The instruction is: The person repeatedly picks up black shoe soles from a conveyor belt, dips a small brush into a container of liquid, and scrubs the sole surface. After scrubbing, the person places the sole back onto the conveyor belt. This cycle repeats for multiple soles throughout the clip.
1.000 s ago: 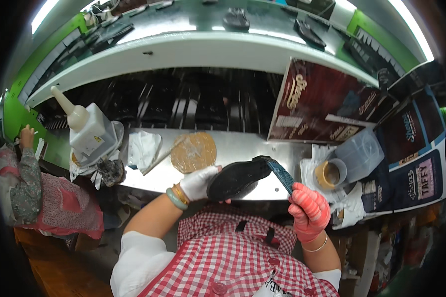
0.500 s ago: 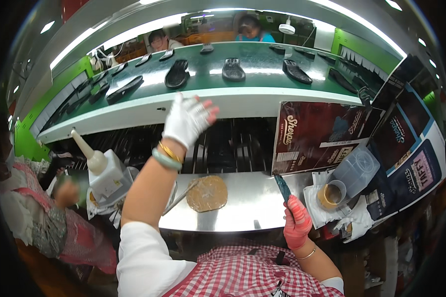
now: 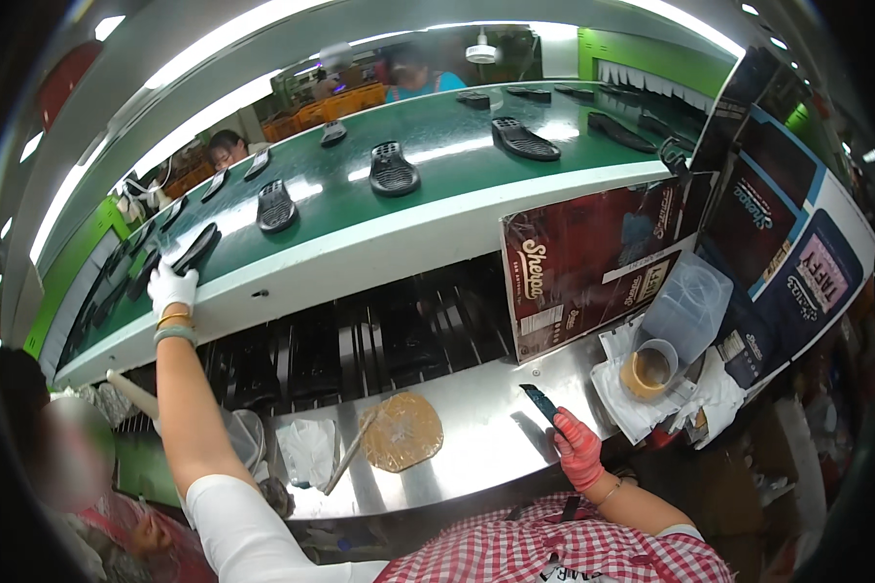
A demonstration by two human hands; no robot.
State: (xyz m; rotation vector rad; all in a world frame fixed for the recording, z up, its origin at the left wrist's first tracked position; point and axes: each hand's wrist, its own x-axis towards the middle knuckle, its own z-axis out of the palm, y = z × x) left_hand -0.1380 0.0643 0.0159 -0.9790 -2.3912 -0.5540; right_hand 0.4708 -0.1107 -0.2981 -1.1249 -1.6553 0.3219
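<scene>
My left hand (image 3: 172, 289), in a white glove, reaches to the left part of the green conveyor belt (image 3: 335, 185). Its fingers close on the near end of a black shoe sole (image 3: 198, 247), which rests on the belt; the fingertips are partly covered. My right hand (image 3: 579, 449), gloved in red and white, is closed around a narrow dark green tool (image 3: 539, 405) above the metal worktop. The tool's exact kind does not show. More black soles lie spaced along the belt, among them a sole (image 3: 395, 169) and a sole (image 3: 524, 140).
On the steel worktop (image 3: 481, 442) lie a round tan slab (image 3: 404, 433), a thin stick (image 3: 350, 453) and a white cloth (image 3: 307, 453). A cup of tan liquid (image 3: 648, 371) and a clear plastic container (image 3: 688, 309) stand right, beside cardboard panels (image 3: 593, 262). Other people are beyond the belt and at left.
My left hand has moved left, from over the belt's near edge to a sole. The view has turned to the right. My right hand still holds the dark green tool.
</scene>
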